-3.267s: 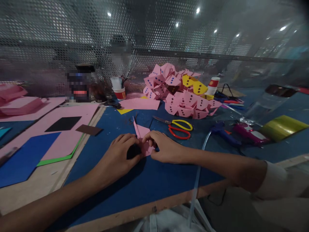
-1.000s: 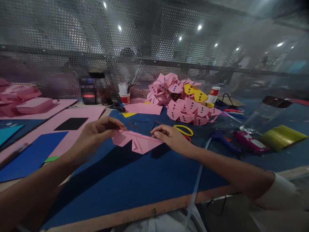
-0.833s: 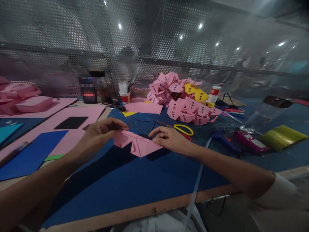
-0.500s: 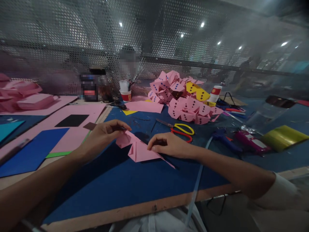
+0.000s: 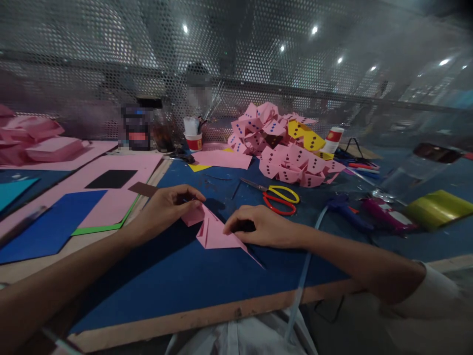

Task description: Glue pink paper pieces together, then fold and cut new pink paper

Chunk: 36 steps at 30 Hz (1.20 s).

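A folded piece of pink paper [image 5: 218, 235] is held just above the blue table top [image 5: 177, 291], its creased panels angled and a thin point reaching down to the right. My left hand [image 5: 173, 207] pinches its upper left end between thumb and fingers. On its right part, my right hand [image 5: 254, 224] grips the upper edge, thumb and fingertips together. Behind my right hand lie scissors [image 5: 279, 199] with one yellow and one red handle. Farther back stands a heap of folded pink paper pieces [image 5: 258, 125] with dark diamond marks, a few yellow ones among them.
At the right lie a blue glue gun [image 5: 349, 212], a magenta tool [image 5: 389, 214] and a shiny yellow packet [image 5: 439, 209]. Blue sheet [image 5: 55, 227] and pink sheets [image 5: 111, 207] cover the left side. Paper cups [image 5: 193, 140] stand by the perforated metal screen [image 5: 236, 59].
The pink paper has tilted slightly, its right point now lower. Both hands keep their hold, my left hand a little farther right. The whole view has shifted slightly.
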### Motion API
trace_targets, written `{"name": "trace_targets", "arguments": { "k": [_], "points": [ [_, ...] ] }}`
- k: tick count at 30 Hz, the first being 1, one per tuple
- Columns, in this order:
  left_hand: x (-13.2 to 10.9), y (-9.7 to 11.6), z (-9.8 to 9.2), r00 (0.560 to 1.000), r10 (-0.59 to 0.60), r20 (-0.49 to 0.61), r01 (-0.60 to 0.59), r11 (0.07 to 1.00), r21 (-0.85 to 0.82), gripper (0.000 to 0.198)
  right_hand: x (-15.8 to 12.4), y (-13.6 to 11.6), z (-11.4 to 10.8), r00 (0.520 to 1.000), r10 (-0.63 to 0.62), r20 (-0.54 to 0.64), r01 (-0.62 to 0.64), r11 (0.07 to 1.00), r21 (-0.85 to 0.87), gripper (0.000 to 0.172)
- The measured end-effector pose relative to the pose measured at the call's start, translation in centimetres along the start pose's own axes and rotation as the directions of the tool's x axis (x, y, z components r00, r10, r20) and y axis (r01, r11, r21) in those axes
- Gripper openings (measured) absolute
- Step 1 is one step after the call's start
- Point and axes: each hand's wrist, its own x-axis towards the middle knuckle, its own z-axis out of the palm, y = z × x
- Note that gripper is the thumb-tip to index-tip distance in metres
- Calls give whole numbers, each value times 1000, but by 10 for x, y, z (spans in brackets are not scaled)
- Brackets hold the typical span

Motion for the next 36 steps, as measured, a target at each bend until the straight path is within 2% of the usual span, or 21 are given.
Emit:
{"name": "trace_targets", "arguments": {
  "k": [9,18,22,27,31,36],
  "points": [
    [-4,-8,12,984,177,24,-179,976,127,23,0,2,3,990,-141,21,143,986,-86,23],
    [-2,-19,16,929,340,150,-369,887,277,23,-2,3,3,984,-173,26,175,978,-111,18],
    [-5,-17,17,900,398,177,-433,860,269,25,-1,5,2,972,-233,41,236,964,-122,15],
    [-10,-12,14,897,381,222,-433,859,274,21,-1,6,2,964,-261,59,267,951,-156,14],
    [-12,-7,11,861,387,330,-481,831,279,22,-2,5,0,963,-254,88,266,949,-171,16],
    [-15,-1,15,885,324,335,-428,849,310,16,-4,1,-5,954,-263,142,289,935,-205,14]
  ]
}}
